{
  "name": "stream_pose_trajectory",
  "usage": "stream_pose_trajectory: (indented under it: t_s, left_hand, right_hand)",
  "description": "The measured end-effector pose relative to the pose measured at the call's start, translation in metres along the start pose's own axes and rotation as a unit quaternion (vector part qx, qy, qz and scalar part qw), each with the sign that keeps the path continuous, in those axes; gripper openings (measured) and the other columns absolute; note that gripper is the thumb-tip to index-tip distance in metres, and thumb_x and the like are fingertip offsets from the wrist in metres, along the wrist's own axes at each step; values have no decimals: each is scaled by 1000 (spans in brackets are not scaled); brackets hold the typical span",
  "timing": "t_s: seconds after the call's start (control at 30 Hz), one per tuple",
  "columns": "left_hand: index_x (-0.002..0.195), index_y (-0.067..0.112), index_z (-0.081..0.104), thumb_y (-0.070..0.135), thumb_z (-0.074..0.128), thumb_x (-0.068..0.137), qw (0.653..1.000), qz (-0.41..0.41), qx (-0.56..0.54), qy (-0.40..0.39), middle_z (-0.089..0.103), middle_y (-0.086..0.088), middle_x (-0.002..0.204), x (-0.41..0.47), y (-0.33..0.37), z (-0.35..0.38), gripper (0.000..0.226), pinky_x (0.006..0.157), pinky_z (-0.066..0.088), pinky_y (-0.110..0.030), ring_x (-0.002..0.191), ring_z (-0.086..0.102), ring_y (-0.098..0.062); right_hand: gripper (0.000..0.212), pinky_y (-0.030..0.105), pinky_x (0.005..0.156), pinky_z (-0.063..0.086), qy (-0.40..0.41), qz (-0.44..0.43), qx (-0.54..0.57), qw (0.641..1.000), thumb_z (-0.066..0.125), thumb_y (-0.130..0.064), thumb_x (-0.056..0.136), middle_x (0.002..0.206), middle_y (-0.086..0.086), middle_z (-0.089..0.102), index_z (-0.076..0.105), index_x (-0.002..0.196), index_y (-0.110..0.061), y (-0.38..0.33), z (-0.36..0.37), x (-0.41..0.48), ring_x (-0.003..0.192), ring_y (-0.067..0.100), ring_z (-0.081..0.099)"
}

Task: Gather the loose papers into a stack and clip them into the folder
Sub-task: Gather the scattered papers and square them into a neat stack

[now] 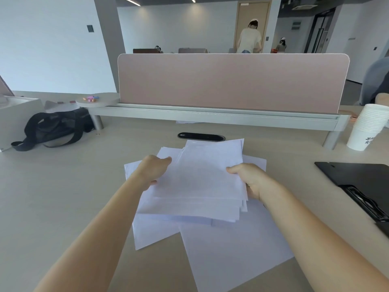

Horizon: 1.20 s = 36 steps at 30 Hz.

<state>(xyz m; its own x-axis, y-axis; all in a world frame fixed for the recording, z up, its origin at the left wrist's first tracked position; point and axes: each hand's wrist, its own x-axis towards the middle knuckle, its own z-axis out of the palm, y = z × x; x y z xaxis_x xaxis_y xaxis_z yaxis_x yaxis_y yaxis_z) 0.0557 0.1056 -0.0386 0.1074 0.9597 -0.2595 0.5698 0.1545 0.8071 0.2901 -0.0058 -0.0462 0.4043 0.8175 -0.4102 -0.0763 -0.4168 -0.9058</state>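
A loose bundle of white papers (200, 178) is held a little above the beige desk, its sheets uneven at the edges. My left hand (151, 171) grips the bundle's left side and my right hand (248, 178) grips its right side, thumbs on top. More white sheets (231, 249) lie flat and askew on the desk under and in front of the bundle. A black folder (362, 182) lies open at the right edge of the desk, with a metal clip (366, 205) on its inner face.
A pink divider screen (231, 81) on a grey rail closes off the back of the desk. A stack of white paper cups (366, 127) stands at the right, a black bag (54, 129) lies at the left. A black cable port (201, 137) sits behind the papers.
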Motion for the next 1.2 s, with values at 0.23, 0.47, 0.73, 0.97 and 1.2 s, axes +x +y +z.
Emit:
stream_pose_trajectory:
  t_s: [0.23,0.47,0.73,0.97,1.2]
  left_hand:
    - [89,19,62,33,69,88,991,-31,-103,-86,54,-6,99,-7,7,1,15,77,45,-32,80,50,-25]
    - [102,14,51,45,58,85,992,17,128,-17,54,-4,108,-1,2,9,36,94,43,-37,109,51,-30]
    - [139,10,46,62,40,93,976,26,217,11,59,-9,131,-9,-6,19,70,104,43,-43,125,50,-32]
    - [124,11,56,44,55,94,991,41,124,31,58,-6,120,-13,1,11,45,96,42,-34,113,53,-29]
    - [138,11,47,46,60,93,998,56,8,8,57,-1,124,-14,-2,1,58,82,39,-29,111,57,-23]
  right_hand:
    - [54,47,100,49,14,-46,-103,994,67,-22,75,117,8,63,51,124,-7,-5,15,5,108,31,62]
    - [20,41,101,47,34,-43,-91,994,62,-14,87,106,6,60,50,103,-10,-10,19,-1,109,30,60]
    - [55,50,103,47,-11,-21,-35,999,66,-19,62,122,13,66,60,115,-7,-7,33,9,113,34,63]
    - [65,48,100,49,3,-16,-35,999,69,-22,72,125,11,56,43,129,-5,-3,51,3,112,34,59]
    - [35,37,72,57,-13,-112,-1,994,56,6,85,99,12,71,64,113,-14,-10,17,4,79,29,68]
